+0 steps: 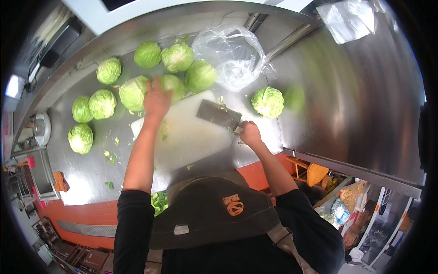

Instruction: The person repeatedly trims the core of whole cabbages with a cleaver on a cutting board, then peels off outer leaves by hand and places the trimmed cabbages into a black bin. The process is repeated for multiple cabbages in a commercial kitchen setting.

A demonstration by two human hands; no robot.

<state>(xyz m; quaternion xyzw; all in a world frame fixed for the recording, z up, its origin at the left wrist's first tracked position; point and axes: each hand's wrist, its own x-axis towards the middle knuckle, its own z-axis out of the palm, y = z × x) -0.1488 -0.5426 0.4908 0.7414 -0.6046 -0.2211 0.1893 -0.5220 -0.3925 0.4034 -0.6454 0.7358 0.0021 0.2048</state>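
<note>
My left hand reaches over the far left part of a white cutting board, its spread fingers at a cabbage head and a slightly blurred cabbage. Whether it grips either one is unclear. In my right hand is the handle of a cleaver; its broad blade lies flat over the board's right edge. Farther back sit more green cabbages, one of them close to the board's far edge. A single cabbage stands to the right, beyond the cleaver.
Several cabbages stand on the steel table at left, with leaf scraps around. A clear plastic bag lies at the back. An upright-looking steel surface borders the right. Leafy greens show below the near edge.
</note>
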